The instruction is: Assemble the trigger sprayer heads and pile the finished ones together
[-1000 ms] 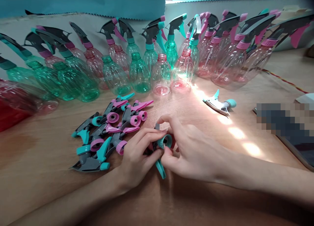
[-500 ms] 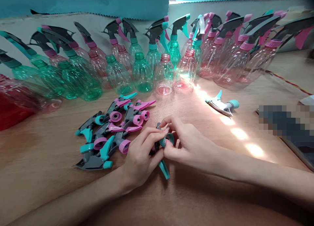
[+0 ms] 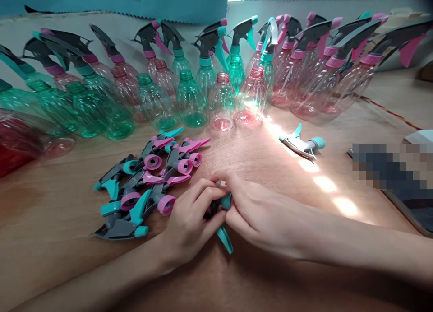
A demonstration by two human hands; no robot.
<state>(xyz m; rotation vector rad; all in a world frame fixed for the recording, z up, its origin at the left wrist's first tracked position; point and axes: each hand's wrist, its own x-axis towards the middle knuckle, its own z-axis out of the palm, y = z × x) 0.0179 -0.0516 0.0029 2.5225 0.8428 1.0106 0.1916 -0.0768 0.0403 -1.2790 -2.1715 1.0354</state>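
A grey and teal spray trigger head is held between my two hands, its teal lever pointing down toward me. My left hand is closed around its grey body. Over its teal collar, my right hand is closed, with the fingers wrapped at the collar's edge; much of the head is hidden by the fingers. Left of my hands lies a pile of trigger heads with pink or teal collars and levers. Another teal-collared trigger head lies alone to the right, in a streak of sunlight.
Along the back wall stand rows of clear green and pink bottles, some capped with trigger heads, others open, like the green bottle and pink bottle. A red bag sits at far left. A dark, partly pixelated flat device lies at right.
My right hand has turned over the collar, so the collar's open ring no longer faces me. The whole view has shifted slightly; the piled heads look unchanged.
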